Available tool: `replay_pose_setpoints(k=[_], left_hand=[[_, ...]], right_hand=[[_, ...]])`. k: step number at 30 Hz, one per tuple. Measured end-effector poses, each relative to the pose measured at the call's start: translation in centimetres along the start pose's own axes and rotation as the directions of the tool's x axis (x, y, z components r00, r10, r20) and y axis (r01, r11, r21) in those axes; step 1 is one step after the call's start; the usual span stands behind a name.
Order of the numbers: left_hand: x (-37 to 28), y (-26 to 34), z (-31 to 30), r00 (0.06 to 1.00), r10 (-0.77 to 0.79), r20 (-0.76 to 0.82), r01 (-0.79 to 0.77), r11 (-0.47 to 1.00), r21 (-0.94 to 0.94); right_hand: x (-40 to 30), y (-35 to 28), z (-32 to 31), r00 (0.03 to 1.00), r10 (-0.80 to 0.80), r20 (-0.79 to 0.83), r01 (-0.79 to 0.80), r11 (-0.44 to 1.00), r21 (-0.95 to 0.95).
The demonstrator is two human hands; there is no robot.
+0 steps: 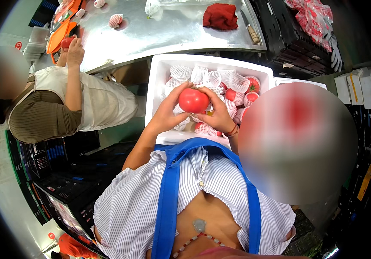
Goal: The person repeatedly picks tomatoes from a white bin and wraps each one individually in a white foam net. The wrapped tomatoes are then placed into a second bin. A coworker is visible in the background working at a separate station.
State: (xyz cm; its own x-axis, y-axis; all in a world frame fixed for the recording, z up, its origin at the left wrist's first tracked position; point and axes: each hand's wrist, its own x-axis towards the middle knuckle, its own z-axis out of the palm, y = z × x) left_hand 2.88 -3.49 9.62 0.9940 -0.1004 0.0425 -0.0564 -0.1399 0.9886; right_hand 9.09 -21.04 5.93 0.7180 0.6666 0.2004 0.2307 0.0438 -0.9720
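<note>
Between both hands I hold a large red tomato (194, 101) above a white foam box (157, 74). My left hand (170, 108) curls round its left side, thumb underneath. On the other side, my right hand (217, 111) grips it the same way, a bracelet on the wrist. Inside the box lie several tomatoes in white foam nets, such as the netted tomato (234, 96), and loose foam nets (180, 73) that look unfilled. A tomato with its green calyx (253, 84) shows at the box's far right corner. My hands hide part of the contents.
Beyond the box is a metal table (159, 35) with a red cloth (220, 16), a wooden-handled knife (251, 30) and a netted tomato (115, 20). Black crates (292, 42) stand right. At left, a co-worker (49, 100) holds a tomato (67, 42) near an orange scale (57, 35).
</note>
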Motion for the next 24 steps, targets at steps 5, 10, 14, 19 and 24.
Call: replay_pose_setpoints(k=[5,10,14,19,24], left_hand=[[-0.4,-0.2,-0.2,1.000,0.019,0.013,-0.019,0.999,-0.050],[-1.0,-2.5,-3.4,0.998,-0.059,-0.027,0.055,0.990,-0.127],[0.1,-2.1,-0.3,0.995,-0.093,-0.033,0.094,0.995,0.018],[-2.2,-4.3,-0.4,0.886,-0.459,0.062,0.381,0.647,-0.660],[-4.7,-8.1,0.1,0.818,-0.489,0.301,0.463,0.252,-0.850]], right_hand=[[-0.3,0.4,0.0,0.999,0.047,0.010,-0.048,0.990,0.134],[2.5,0.0,1.1,0.989,0.107,0.098,-0.128,0.961,0.246],[0.3,0.4,0.7,0.981,0.185,0.063,-0.195,0.944,0.266],[0.2,2.2,0.3,0.981,0.182,0.069,-0.179,0.983,-0.045],[-0.3,2.8,-0.1,0.954,0.298,0.020,-0.289,0.903,0.319]])
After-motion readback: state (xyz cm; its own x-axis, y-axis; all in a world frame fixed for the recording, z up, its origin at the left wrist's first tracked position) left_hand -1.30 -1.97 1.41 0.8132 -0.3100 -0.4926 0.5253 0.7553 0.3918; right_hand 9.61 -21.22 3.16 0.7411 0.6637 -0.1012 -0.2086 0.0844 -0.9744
